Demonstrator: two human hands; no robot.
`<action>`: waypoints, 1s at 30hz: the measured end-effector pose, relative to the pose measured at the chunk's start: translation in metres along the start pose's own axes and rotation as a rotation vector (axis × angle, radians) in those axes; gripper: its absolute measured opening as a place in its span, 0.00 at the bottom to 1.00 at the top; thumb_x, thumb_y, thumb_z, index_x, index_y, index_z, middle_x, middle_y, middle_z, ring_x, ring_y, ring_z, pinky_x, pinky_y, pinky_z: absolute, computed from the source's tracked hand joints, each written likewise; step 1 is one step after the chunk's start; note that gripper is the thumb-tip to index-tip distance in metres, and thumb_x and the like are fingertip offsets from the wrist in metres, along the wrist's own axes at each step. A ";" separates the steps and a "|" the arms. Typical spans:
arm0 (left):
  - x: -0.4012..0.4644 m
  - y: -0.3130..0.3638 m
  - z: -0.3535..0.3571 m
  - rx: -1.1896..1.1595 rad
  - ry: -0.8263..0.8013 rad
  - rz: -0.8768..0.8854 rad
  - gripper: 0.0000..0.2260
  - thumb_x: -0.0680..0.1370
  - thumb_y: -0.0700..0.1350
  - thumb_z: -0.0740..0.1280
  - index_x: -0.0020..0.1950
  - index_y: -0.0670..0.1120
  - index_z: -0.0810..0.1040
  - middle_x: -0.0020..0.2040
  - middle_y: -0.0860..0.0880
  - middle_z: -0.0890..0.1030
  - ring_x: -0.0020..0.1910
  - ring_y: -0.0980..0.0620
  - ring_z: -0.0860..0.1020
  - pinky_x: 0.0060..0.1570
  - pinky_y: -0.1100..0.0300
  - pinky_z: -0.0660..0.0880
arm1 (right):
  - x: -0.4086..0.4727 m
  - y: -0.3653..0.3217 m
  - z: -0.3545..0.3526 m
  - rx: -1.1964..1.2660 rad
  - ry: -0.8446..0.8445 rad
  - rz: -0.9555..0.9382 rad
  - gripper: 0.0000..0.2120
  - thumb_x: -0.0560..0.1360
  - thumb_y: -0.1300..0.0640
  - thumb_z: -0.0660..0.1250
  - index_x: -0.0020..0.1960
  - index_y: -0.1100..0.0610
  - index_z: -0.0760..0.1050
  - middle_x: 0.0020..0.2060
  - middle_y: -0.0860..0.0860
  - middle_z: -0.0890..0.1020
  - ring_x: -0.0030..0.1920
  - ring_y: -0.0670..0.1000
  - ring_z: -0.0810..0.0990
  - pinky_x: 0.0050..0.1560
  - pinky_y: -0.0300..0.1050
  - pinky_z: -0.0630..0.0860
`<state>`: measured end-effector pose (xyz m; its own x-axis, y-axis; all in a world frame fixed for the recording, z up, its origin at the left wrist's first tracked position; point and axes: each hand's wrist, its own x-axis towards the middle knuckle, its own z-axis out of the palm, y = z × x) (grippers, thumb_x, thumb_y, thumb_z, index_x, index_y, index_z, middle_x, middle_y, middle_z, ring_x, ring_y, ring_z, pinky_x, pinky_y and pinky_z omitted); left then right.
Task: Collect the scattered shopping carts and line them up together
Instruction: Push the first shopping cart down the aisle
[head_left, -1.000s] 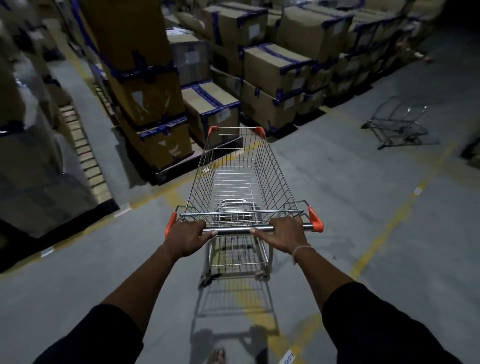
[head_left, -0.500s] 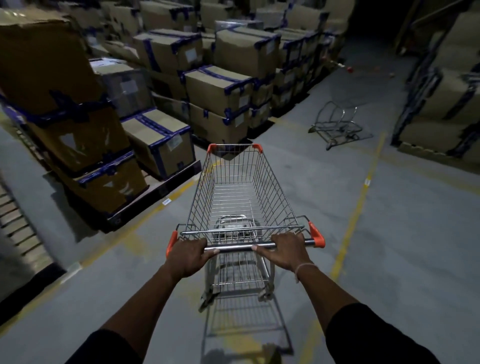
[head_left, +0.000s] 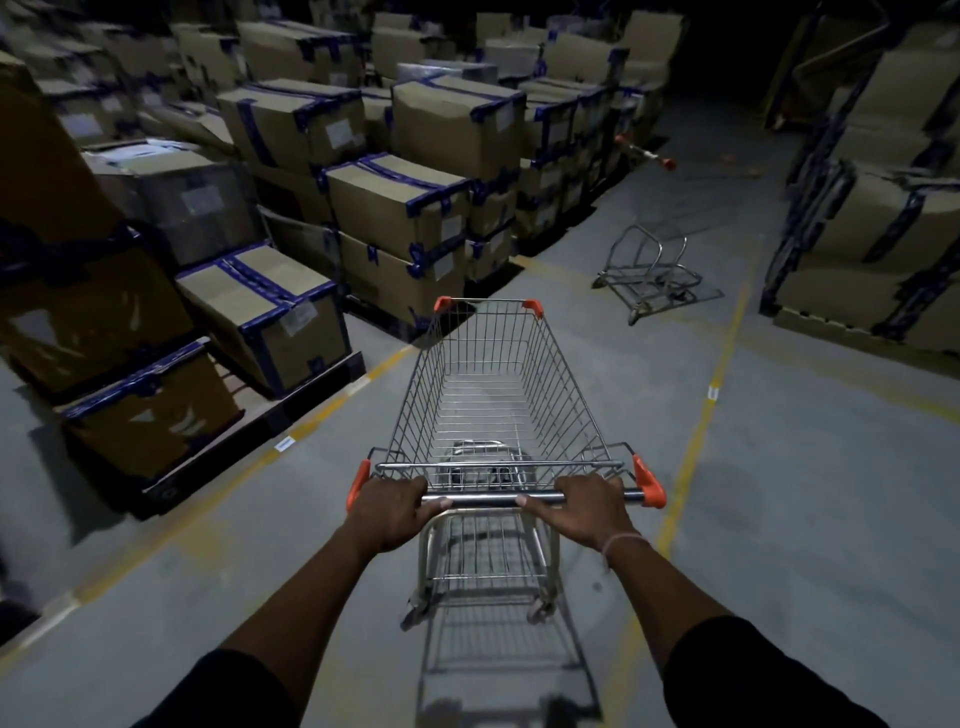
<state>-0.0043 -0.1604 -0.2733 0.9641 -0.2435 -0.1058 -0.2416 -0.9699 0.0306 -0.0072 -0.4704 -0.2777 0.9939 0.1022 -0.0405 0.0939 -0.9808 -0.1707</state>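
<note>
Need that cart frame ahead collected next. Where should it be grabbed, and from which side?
The frame looks like it stands on its wheels, with its tall curved tubes at the far-left end. Come round to that end and grip the top of the tubes. Both hands now hold the cart, so one must let go first.

dim warehouse aisle. grey concrete floor (head_left: 810, 467) marked with worn yellow lines (head_left: 696, 441). left side: cardboard boxes (head_left: 395, 202) bound with blue tape, stacked on dark pallets (head_left: 249, 421), some carrying white labels, rows running back into the dark. right side: more taped boxes (head_left: 883, 234) stacked high. small white tag (head_left: 714, 393) on one yellow line.
</note>
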 end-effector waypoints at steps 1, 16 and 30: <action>0.015 0.010 0.000 -0.002 -0.006 0.001 0.37 0.76 0.75 0.39 0.57 0.53 0.77 0.44 0.52 0.84 0.52 0.52 0.82 0.76 0.37 0.48 | 0.011 0.015 -0.004 -0.001 -0.011 0.006 0.42 0.65 0.14 0.45 0.43 0.48 0.80 0.40 0.49 0.84 0.48 0.52 0.82 0.65 0.59 0.68; 0.216 0.125 -0.007 -0.030 0.029 -0.012 0.35 0.74 0.77 0.38 0.48 0.54 0.75 0.43 0.51 0.84 0.51 0.50 0.82 0.75 0.36 0.50 | 0.160 0.184 -0.052 -0.062 -0.128 0.033 0.48 0.66 0.15 0.47 0.55 0.52 0.82 0.52 0.53 0.85 0.59 0.58 0.80 0.69 0.60 0.65; 0.435 0.220 -0.030 -0.074 0.037 -0.055 0.31 0.75 0.77 0.42 0.41 0.55 0.71 0.38 0.51 0.83 0.49 0.51 0.82 0.74 0.35 0.49 | 0.351 0.344 -0.083 -0.102 -0.118 -0.010 0.49 0.66 0.15 0.46 0.56 0.54 0.82 0.51 0.52 0.85 0.57 0.56 0.80 0.66 0.58 0.66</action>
<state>0.3648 -0.4795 -0.2826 0.9795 -0.1880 -0.0729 -0.1804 -0.9785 0.0996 0.3784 -0.7855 -0.2686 0.9799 0.1246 -0.1555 0.1147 -0.9909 -0.0709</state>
